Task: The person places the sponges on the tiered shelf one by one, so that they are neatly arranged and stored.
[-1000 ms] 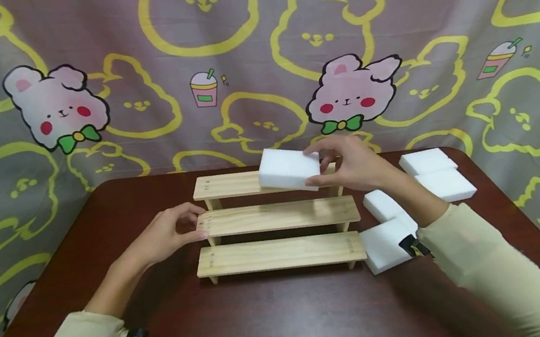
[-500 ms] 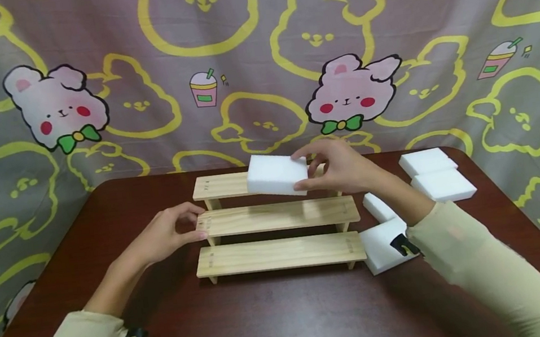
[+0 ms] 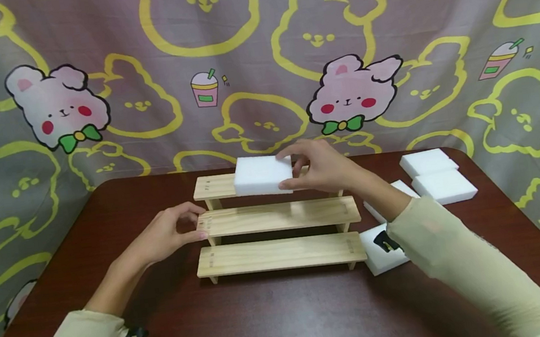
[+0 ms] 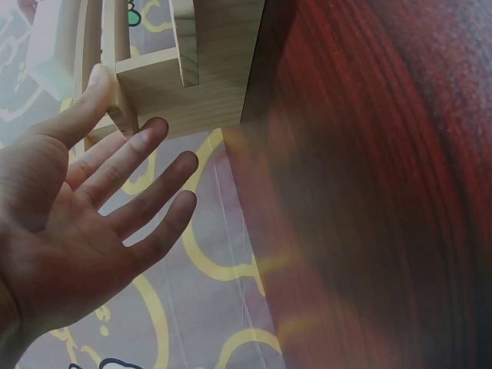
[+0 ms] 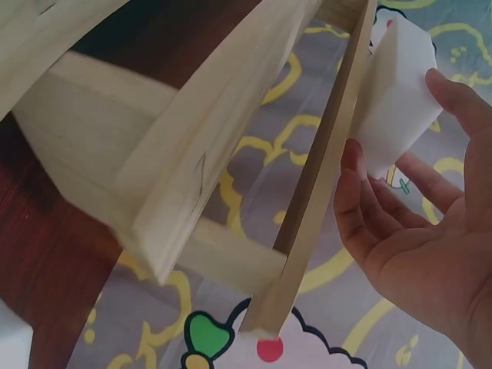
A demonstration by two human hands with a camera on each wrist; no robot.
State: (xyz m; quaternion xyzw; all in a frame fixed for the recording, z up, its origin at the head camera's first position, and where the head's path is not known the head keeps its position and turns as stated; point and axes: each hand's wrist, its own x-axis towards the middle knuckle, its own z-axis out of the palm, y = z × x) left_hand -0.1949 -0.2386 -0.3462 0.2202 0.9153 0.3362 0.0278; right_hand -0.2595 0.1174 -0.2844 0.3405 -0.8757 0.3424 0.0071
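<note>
Pinches a white rectangular foam block with the right hand, centre of the head view, at the top of a pale wooden three-tier stand; left of centre, grips its middle plank with the left hand.

Rack is bare wood, smooth, matt, grain visible. Blocks look like smooth matt foam. Table is wood-grained, glossy. Backdrop is creased cloth. Sleeves are matt cloth.
</note>
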